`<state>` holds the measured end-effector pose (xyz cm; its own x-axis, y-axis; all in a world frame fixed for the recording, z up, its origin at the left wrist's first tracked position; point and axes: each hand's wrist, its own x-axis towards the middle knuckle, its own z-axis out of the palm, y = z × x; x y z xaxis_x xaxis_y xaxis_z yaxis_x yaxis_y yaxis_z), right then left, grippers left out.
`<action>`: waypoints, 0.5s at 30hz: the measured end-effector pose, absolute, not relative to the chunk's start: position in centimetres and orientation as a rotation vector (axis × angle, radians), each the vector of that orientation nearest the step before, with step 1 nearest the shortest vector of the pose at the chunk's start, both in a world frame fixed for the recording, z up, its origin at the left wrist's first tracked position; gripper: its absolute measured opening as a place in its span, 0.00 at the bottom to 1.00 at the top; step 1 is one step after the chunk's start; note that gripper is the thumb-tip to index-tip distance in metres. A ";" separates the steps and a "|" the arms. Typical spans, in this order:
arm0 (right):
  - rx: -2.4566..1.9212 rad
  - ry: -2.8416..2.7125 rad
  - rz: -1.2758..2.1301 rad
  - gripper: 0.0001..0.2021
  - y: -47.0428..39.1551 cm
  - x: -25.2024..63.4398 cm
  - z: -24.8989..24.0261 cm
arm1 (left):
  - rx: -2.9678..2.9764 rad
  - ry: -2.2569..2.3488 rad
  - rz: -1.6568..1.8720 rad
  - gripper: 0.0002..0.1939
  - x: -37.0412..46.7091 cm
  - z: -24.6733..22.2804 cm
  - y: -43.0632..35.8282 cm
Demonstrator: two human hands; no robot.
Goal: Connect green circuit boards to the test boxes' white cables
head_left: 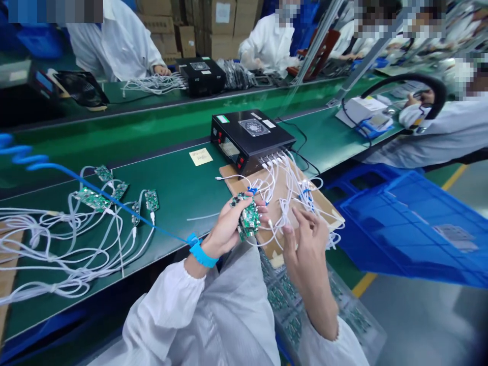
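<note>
My left hand [225,223], with a blue wrist strap [204,255] at its wrist, is closed around green circuit boards [249,217], which look like a small stack. The thumb lies across the boards' upper edge. To the right, my right hand [309,246] is held with thumb and fingers apart and nothing visible between them. Its fingertips are close to a bunch of white cables [284,203]; whether they touch is unclear. These cables run from the front of a black box with a fan grille [253,134] over a brown board [274,249].
On the left, several circuit boards [91,199] are plugged to white cables [68,254] on the green bench [168,183]. A yellow note [201,156] lies beside the box. Below right are clear trays of boards [354,320] and a blue bin [412,223]. Co-workers sit opposite and at right.
</note>
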<state>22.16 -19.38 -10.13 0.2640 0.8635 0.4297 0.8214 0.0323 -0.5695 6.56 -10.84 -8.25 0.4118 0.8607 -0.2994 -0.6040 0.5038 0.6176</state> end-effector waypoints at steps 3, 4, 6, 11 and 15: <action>-1.584 -1.458 0.456 0.24 -19.7 19.7 -9.0 | 0.637 0.705 1.023 0.19 6.2 -7.8 -11.7; -1.496 -1.412 0.658 0.23 -19.6 18.9 -8.8 | 0.722 0.739 1.062 0.19 6.1 -7.7 -12.0; -1.301 -1.275 1.013 0.23 -19.3 17.7 -8.7 | 0.925 0.820 1.153 0.16 5.7 -7.6 -12.4; -0.977 -0.969 1.396 0.26 -18.2 16.3 -10.1 | 1.353 0.907 1.223 0.11 4.1 -7.4 -13.0; -0.823 -0.966 1.623 0.26 -18.9 15.7 -11.5 | 1.565 0.894 0.911 0.11 2.0 -6.9 -14.0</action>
